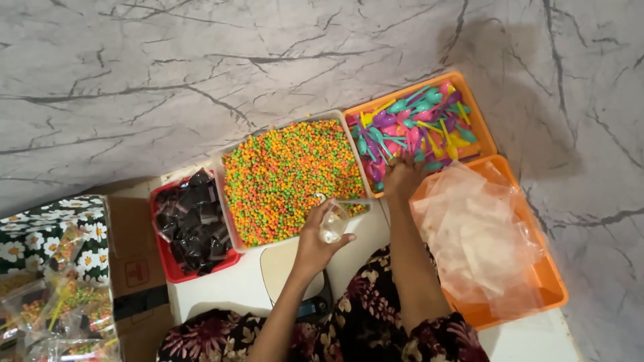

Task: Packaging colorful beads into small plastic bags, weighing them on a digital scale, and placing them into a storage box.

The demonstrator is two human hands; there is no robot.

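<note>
Nearest, the left hand [320, 234] grips a small clear cup [333, 224] at the edge of the tray of orange-green pellets [288, 177], handy for scooping, while farther off the right hand [402, 177] reaches among coloured plastic spoons [419, 124], fingers buried so its grasp is unreadable.

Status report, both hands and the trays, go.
Left hand holding small clear cup at bead tray. Right hand reaching into spoon tray. Nothing blocking either.
</note>
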